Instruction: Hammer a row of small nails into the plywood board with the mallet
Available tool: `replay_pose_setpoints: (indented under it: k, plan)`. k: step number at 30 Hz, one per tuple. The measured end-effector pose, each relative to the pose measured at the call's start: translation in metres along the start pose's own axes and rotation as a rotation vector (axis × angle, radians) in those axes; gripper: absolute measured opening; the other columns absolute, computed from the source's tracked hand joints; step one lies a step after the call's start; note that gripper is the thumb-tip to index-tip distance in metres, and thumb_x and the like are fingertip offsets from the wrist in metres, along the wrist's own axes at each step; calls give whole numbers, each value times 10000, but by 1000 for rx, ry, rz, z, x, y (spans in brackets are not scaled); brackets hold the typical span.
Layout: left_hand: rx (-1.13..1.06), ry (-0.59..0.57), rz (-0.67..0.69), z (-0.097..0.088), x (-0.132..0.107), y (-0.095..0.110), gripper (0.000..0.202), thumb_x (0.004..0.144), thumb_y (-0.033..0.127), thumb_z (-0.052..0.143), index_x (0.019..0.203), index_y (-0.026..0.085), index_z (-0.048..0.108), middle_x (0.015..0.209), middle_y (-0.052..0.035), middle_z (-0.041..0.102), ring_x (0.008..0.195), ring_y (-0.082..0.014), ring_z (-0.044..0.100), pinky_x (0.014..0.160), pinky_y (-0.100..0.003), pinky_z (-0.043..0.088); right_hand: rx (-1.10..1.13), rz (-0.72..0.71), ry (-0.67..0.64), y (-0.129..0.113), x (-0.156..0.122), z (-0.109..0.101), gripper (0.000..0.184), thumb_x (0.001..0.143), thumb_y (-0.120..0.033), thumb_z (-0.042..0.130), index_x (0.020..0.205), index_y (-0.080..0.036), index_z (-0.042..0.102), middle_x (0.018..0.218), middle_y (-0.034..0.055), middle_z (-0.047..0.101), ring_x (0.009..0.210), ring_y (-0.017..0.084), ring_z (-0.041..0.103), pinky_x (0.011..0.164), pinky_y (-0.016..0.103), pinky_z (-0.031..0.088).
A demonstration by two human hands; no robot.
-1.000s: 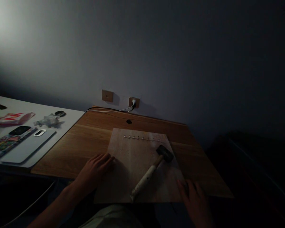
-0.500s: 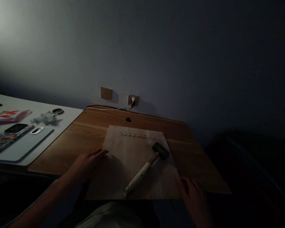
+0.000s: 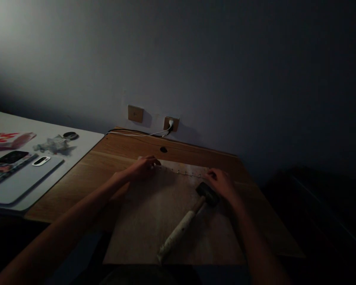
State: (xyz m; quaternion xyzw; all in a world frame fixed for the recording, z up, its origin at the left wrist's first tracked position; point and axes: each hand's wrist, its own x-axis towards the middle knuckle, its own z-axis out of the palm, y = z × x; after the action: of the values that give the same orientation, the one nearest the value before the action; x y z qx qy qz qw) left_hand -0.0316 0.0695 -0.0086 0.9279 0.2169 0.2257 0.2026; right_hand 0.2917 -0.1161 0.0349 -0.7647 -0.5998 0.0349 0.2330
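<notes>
A pale wooden board [image 3: 148, 221] lies on the desk in front of me. Along its far edge runs a row of small shiny metal pieces [image 3: 185, 173], hooks or nails by their look. My left hand [image 3: 144, 168] is at the left end of this row, fingers bent together and thumb close to the metal. At the right end is my right hand [image 3: 221, 182], its fingers curled; what either hand pinches is too dark and small to see. A mallet [image 3: 178, 233] with a dark head and whitish grip rests diagonally on the board, just below my right hand.
The wooden desk [image 3: 86, 170] meets a white table [image 3: 86, 138] on the left. A laptop-like grey slab [image 3: 26, 178], a phone-like white item [image 3: 41, 161] and crumpled plastic [image 3: 56, 144] lie there. Cables [image 3: 136, 134] run to a wall socket [image 3: 171, 124].
Both hands have moved from the board's left and right sides up to its far edge, at the two ends of the metal row. The mallet stays on the board; the view has shifted slightly.
</notes>
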Motion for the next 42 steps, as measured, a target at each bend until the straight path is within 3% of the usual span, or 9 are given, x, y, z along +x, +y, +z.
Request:
replay_pose_setpoints:
  k: [7,14,19,23,25,28,32,37,42]
  plan:
    - [-101,72,-2,6,-15,-3,314,895,139,521,1155,158,696,1051,-99,728,952,-186,679,883,-295,516,101,60,-154,-7,30,18,226,751,-245,742,554,-219,636,602,48,676,671,210,646,672,299,414]
    - [-200,134,-21,0,-10,3,219,930,270,569,979,163,754,960,-94,702,863,-175,659,833,-301,514,482,133,11,-7,29,9,160,738,-382,615,683,-232,596,648,13,604,642,185,576,616,297,431]
    - [-817,317,-317,4,1,10,315,887,408,619,985,116,684,910,-94,667,774,-154,637,718,-278,531,788,168,49,-8,19,-1,320,798,-558,439,708,-257,497,650,0,532,580,160,537,481,261,434]
    - [-1108,247,-529,4,6,16,266,876,385,564,865,128,634,854,-88,635,717,-131,598,655,-251,503,741,206,-15,-11,24,6,359,817,-579,488,720,-242,561,532,-63,400,421,123,357,378,239,303]
    - [-1012,159,-527,2,6,18,288,880,412,555,855,136,632,772,-47,597,640,-115,549,582,-231,446,633,216,-47,-14,30,12,317,797,-531,590,720,-224,613,510,-62,432,431,125,390,423,241,328]
    - [-574,60,-387,-1,7,19,293,846,423,637,945,150,682,695,5,560,602,-114,518,556,-218,375,452,199,-108,-20,37,20,215,708,-385,757,636,-208,659,566,1,592,592,176,573,592,275,419]
    - [-47,-21,-242,0,8,23,220,864,279,643,1037,184,739,765,-27,659,692,-153,604,624,-238,391,299,168,-192,-29,41,27,197,688,-230,773,535,-216,649,607,50,667,742,233,661,734,304,424]
    - [137,-102,-223,0,12,31,228,917,212,565,1033,188,760,907,-88,742,779,-209,677,685,-272,442,316,173,-188,-34,45,29,128,665,-174,710,568,-221,641,609,32,651,731,207,633,717,284,414]
    - [168,-175,-112,-4,14,32,193,912,199,566,1012,186,730,976,-89,744,830,-212,689,733,-273,472,580,187,-150,-38,41,14,215,802,-399,542,664,-237,574,507,-51,445,456,128,403,485,252,356]
